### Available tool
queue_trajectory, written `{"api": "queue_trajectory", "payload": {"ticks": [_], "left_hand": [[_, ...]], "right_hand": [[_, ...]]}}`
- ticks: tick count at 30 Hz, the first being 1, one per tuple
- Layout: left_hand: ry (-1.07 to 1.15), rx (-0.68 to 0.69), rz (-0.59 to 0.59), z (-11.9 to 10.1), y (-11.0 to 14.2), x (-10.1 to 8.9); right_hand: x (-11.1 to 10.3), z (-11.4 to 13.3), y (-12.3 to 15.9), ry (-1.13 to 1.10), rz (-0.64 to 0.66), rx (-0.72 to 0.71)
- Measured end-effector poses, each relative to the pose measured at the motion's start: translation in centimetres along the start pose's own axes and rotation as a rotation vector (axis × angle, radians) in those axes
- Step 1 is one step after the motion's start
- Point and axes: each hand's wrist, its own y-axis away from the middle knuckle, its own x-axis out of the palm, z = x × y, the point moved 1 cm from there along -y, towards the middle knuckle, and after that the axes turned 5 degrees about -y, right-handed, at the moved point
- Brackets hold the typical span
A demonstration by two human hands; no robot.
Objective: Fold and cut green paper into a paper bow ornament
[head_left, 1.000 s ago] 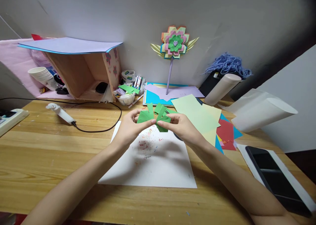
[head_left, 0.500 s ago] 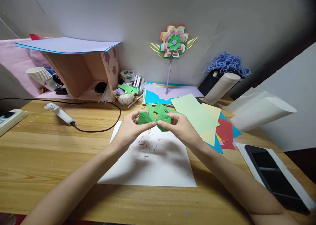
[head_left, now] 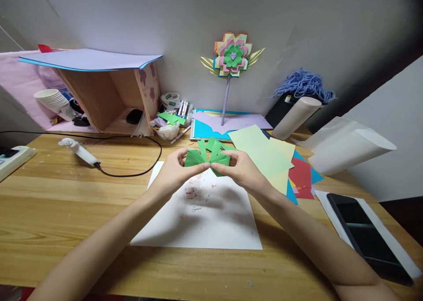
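A folded green paper piece [head_left: 195,157], with pleated petal-like parts fanning from its middle, is held up between my two hands. My left hand [head_left: 177,168] pinches its left part, thumb in front and fingers behind. On the other side my right hand [head_left: 240,166] grips the right part the same way. Both thumb tips nearly meet at the centre of the paper. Below lies a white sheet [head_left: 211,226] with coloured specks and marks. The fingers behind the green paper are mostly hidden.
Yellow-green paper sheets [head_left: 264,155] and red paper [head_left: 300,175] lie to the right, near a phone [head_left: 366,235]. A paper flower [head_left: 233,56] stands at the back. Left are a glue gun [head_left: 79,151] with its cord and an open box [head_left: 99,98].
Almost nothing differs. The green paper and both hands stay in place, with only a very slight shift of the view and of the paper's angle.
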Motion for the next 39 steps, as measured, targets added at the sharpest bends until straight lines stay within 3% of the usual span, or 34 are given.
{"api": "queue_trajectory", "payload": {"ticks": [8, 16, 23, 31, 39], "left_hand": [[-0.080, 0.057, -0.054, 0.18, -0.06, -0.04], [-0.133, 0.117, -0.096, -0.10, 0.15, -0.03], [-0.100, 0.090, -0.071, 0.03, 0.17, -0.08], [-0.156, 0.123, -0.085, 0.10, 0.19, 0.02], [-0.021, 0.072, 0.006, -0.49, 0.22, -0.09]], "right_hand": [[-0.01, -0.15, -0.23, -0.093, 0.052, 0.039], [0.04, 0.01, 0.14, 0.014, -0.054, 0.027], [-0.02, 0.16, -0.33, -0.096, 0.022, 0.081], [-0.06, -0.16, 0.00, 0.006, -0.039, 0.073], [-0.06, -0.01, -0.70, -0.213, 0.117, 0.104]]}}
